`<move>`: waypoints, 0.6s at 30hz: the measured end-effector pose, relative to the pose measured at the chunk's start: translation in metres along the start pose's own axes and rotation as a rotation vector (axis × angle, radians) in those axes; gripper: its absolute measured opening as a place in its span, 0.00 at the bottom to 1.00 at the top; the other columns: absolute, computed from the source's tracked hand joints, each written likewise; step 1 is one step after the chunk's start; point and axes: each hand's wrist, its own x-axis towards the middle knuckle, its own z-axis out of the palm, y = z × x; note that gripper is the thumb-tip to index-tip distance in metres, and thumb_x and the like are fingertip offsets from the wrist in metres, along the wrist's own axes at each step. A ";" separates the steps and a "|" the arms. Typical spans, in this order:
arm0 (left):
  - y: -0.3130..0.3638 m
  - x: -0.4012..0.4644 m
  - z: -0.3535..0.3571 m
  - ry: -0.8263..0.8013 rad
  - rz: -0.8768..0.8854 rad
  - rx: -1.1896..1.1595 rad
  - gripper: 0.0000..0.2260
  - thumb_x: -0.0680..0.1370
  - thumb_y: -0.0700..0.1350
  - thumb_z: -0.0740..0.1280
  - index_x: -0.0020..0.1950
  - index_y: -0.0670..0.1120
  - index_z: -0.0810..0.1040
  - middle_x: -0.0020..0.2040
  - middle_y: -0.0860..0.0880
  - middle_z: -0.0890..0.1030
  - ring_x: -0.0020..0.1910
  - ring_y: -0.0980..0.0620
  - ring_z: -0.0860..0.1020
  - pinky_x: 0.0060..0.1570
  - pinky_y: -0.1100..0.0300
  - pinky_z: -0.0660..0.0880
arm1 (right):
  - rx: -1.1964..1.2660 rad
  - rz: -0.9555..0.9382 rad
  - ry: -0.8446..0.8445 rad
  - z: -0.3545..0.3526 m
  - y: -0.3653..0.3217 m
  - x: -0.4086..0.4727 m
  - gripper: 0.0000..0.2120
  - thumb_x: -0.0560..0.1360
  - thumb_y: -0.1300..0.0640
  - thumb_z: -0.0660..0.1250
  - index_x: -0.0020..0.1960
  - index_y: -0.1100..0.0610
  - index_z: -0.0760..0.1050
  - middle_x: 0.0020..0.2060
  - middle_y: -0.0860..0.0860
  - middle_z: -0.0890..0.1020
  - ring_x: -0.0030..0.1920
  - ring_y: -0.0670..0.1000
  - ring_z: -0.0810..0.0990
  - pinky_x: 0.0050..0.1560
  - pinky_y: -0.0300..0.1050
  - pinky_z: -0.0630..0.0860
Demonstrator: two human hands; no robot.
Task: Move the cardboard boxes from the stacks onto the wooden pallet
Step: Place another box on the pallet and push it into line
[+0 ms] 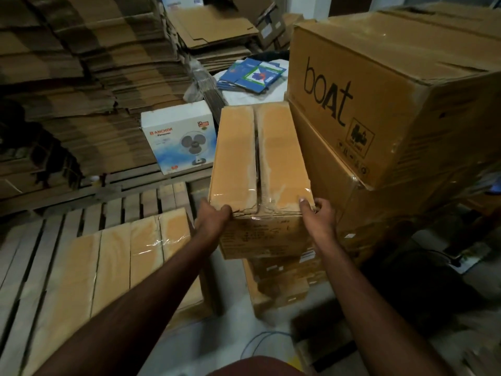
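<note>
Two bare forearms, no sleeves, no watch or rings visible. Left hand (214, 217), right hand (318, 217) ungloved. Reddish-brown garment (254, 367) at bottom edge, partly cut off.

The top cardboard box (260, 164) is brown, long and narrow, its flaps closed under clear tape; it sits on the stack of like boxes (279, 283), held at its near corners; two similar boxes (130, 267) lie flat side by side on the wooden pallet (40, 240), whose pale slats show around them.
</note>
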 end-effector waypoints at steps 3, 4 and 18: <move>-0.003 -0.008 -0.001 0.049 -0.140 -0.057 0.44 0.74 0.55 0.74 0.80 0.57 0.47 0.76 0.39 0.61 0.67 0.37 0.71 0.58 0.38 0.77 | 0.166 0.145 -0.035 0.002 0.003 -0.002 0.31 0.77 0.36 0.63 0.70 0.56 0.71 0.64 0.54 0.75 0.61 0.54 0.74 0.56 0.49 0.71; -0.006 -0.008 -0.002 0.051 -0.212 -0.104 0.48 0.71 0.59 0.75 0.80 0.58 0.46 0.77 0.39 0.60 0.69 0.35 0.70 0.60 0.37 0.76 | 0.210 0.175 -0.048 0.004 0.002 -0.004 0.32 0.77 0.34 0.62 0.73 0.55 0.69 0.67 0.53 0.74 0.64 0.55 0.73 0.60 0.50 0.71; 0.003 -0.017 -0.047 -0.105 -0.222 -0.464 0.19 0.81 0.58 0.63 0.68 0.50 0.70 0.56 0.46 0.81 0.52 0.47 0.78 0.43 0.53 0.74 | 0.345 0.110 -0.036 0.034 -0.033 -0.062 0.42 0.75 0.47 0.73 0.80 0.57 0.54 0.77 0.53 0.61 0.76 0.56 0.62 0.70 0.48 0.63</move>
